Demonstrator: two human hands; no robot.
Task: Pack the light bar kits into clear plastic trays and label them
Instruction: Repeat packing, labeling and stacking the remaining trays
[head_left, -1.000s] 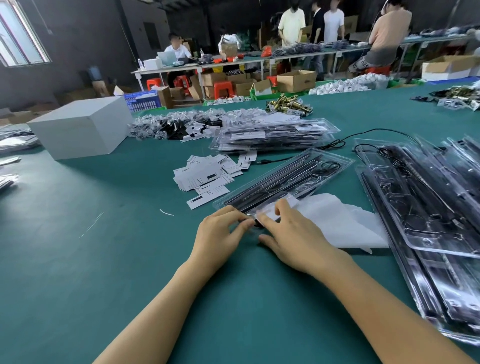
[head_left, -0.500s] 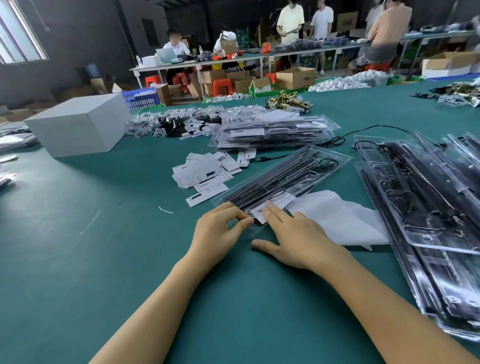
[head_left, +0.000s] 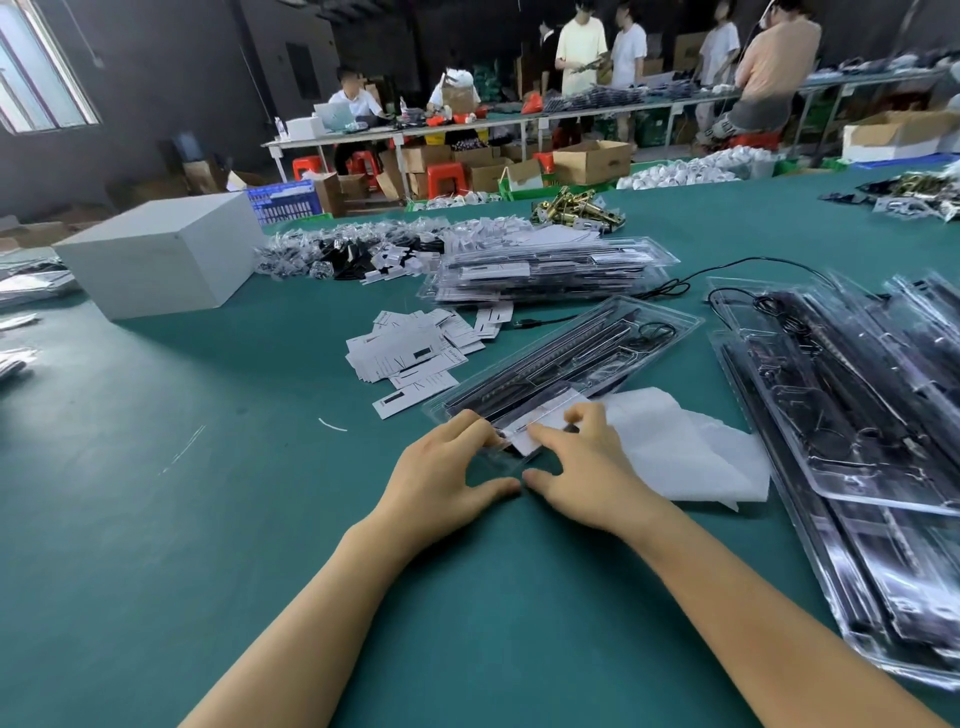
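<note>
I see a closed clear tray (head_left: 566, 358) lying slantwise on the green table, black light bars and a coiled cable inside, a white label (head_left: 540, 423) at its near end

Left hand (head_left: 441, 467): bare, no glove, ring or watch seen | Right hand (head_left: 587, 467): bare likewise | Forearms: uncovered, no sleeve was in view
</note>
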